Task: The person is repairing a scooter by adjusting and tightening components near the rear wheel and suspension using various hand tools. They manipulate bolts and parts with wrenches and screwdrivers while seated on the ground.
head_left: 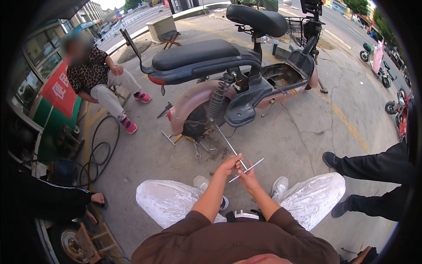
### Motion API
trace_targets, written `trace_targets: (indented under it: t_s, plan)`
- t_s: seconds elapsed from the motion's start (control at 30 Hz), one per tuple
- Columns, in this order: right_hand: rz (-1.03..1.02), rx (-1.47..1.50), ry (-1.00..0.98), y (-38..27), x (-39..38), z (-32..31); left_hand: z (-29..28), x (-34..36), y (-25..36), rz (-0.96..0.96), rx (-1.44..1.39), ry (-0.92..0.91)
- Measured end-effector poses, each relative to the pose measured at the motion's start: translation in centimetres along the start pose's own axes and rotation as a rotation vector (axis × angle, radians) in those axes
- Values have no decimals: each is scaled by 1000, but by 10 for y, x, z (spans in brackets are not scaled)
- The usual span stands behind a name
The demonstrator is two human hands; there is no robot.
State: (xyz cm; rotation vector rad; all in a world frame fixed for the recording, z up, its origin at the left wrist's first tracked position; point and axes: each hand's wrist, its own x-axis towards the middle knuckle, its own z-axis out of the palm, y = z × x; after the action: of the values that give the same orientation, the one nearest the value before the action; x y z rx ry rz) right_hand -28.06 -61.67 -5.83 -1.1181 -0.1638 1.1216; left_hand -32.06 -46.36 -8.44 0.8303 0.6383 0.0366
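Observation:
In front of me stands a pink and black electric scooter (244,104), its rear wheel (195,123) toward me and its floor compartment uncovered. A long T-handle wrench (227,142) reaches from the rear wheel's hub area to my hands; its tip's exact seat is too small to make out. My left hand (231,164) is closed round the shaft near the crossbar. At the crossbar, my right hand (250,179) grips the handle. Several wrenches (201,148) and another T-shaped tool (168,138) lie on the ground beside the wheel.
At left a person (101,75) sits on a low stool, near a coiled black hose (105,154). Another person's feet (99,200) show lower left, beside a wooden folding stool (94,244). Dark-trousered legs (373,169) stand at my right. Parked scooters (373,61) are farther right.

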Motion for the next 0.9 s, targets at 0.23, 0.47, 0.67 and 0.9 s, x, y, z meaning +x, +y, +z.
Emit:
trace_targets:
  t_s: [0.23,0.47,0.67,0.9]
  plan:
    - [-432,-202,17,30,20,-10,7,-4,3,28,-36,1]
    - [-806,-972,124,13,10,-5,2,-8,6,13,22,46]
    - [-1035,-1438,128,-9,5,-7,5,-12,0,4,15,-14]
    - [-904,-1528,133,-13,2,-13,12,-8,-8,14,27,25]
